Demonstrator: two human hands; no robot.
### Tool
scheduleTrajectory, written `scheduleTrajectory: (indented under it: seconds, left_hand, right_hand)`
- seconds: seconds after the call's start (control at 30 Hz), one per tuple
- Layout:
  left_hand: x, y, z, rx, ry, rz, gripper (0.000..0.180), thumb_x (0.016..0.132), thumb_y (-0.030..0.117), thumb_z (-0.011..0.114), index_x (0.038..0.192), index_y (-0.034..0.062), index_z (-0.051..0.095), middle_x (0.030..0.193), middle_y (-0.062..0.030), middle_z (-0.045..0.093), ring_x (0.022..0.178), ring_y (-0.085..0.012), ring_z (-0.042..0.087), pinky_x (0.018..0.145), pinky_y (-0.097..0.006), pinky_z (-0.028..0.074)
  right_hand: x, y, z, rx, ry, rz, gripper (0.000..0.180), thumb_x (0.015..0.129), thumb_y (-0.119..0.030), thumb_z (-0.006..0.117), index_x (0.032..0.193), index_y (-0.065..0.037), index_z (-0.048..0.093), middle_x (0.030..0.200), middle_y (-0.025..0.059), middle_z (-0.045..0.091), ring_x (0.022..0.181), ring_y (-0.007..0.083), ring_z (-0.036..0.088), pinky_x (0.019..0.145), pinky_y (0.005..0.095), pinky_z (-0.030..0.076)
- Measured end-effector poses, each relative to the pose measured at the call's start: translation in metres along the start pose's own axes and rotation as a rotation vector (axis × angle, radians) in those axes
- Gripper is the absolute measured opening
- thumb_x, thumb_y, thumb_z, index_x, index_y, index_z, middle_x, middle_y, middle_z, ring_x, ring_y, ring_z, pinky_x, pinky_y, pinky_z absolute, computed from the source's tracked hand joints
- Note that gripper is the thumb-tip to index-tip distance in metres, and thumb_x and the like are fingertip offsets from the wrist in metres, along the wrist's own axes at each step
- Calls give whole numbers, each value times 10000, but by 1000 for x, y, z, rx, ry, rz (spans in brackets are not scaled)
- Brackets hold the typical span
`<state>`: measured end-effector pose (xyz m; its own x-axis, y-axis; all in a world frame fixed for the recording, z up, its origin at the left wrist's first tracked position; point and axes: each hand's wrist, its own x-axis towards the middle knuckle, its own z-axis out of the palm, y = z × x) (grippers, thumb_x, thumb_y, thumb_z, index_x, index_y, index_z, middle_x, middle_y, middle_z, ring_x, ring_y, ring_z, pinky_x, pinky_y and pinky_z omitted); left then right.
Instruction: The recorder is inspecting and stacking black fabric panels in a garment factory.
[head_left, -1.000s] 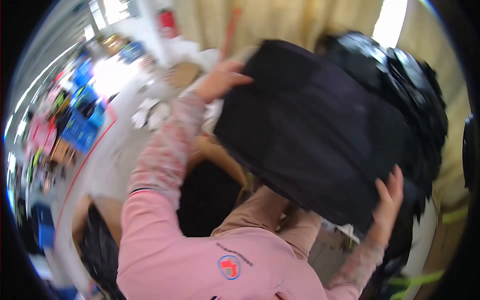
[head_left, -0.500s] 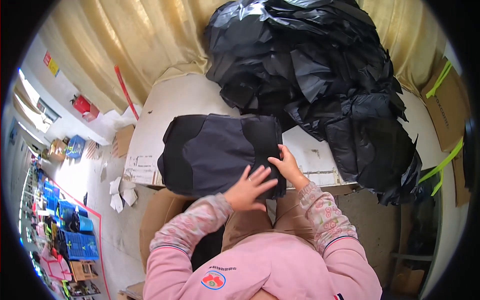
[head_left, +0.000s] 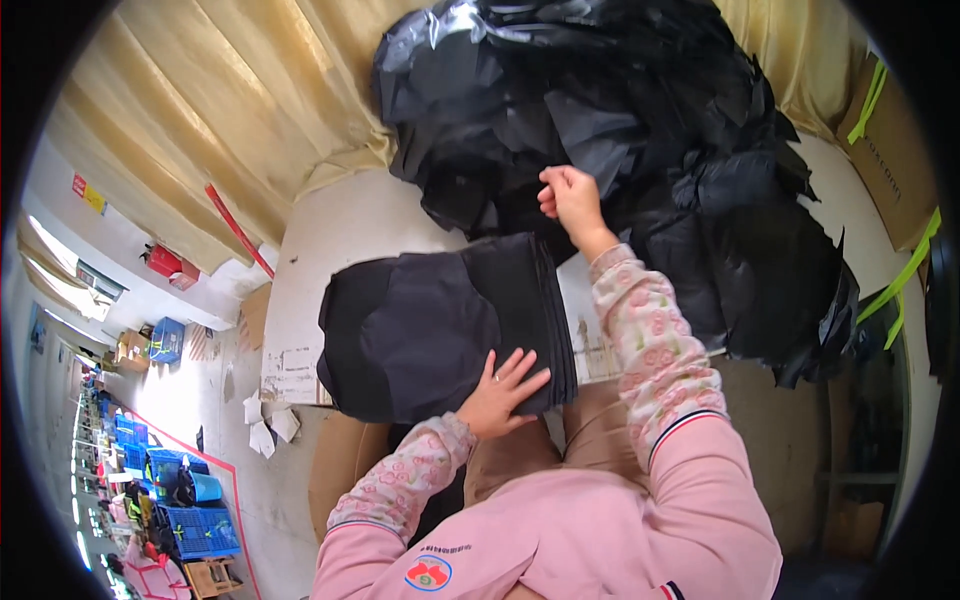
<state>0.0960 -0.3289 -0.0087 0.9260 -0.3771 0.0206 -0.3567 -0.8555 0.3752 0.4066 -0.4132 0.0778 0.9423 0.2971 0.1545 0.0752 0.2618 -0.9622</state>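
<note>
A stack of dark fabric pieces [head_left: 425,325] lies on the table in front of me, black at both ends with a charcoal middle. Several layers show along its right edge. My left hand [head_left: 503,396] rests flat near the stack's lower right corner, its fingers spread. Beyond the stack, my right hand [head_left: 573,203] is over a big heap of black sheets [head_left: 620,130], some of them shiny like plastic film. Its fingers are curled together; whether anything thin is pinched in them cannot be made out.
The pale table [head_left: 350,215] has worn edges. A gold curtain [head_left: 230,100] hangs behind it. At right stands a cardboard box [head_left: 885,170] with bright yellow-green straps. Paper scraps [head_left: 262,437] lie on the floor at left, with blue crates [head_left: 203,532] beyond a red floor line.
My right hand has left the stack's right edge and moved forward to the black heap, its fingers curling. The left hand has settled onto the stack. The whole view has shifted slightly.
</note>
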Motion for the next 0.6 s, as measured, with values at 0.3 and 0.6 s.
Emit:
scheduleTrajectory:
  seconds: [0.3, 0.6]
  left_hand:
    - [7, -15, -7, -207, -24, -44, 1181, 710, 642, 705, 1539, 49, 107, 1602, -167, 117, 1493, -316, 52, 1144, -583, -43]
    - [6, -19, -4, -190, -41, -116, 1204, 674, 586, 764, 1544, 76, 106, 1615, -141, 67, 1497, -303, -4, 1144, -583, -49]
  right_hand:
    - [-224, 34, -55, -559, -690, 604, 442, 910, -373, 649, 719, 23, 604, 596, 95, 621, 472, 168, 608, 442, 293, 483]
    - [-310, 31, -89, -282, -697, 727, 338, 960, -276, 572, 759, -9, 626, 613, 33, 601, 478, 98, 558, 438, 261, 442]
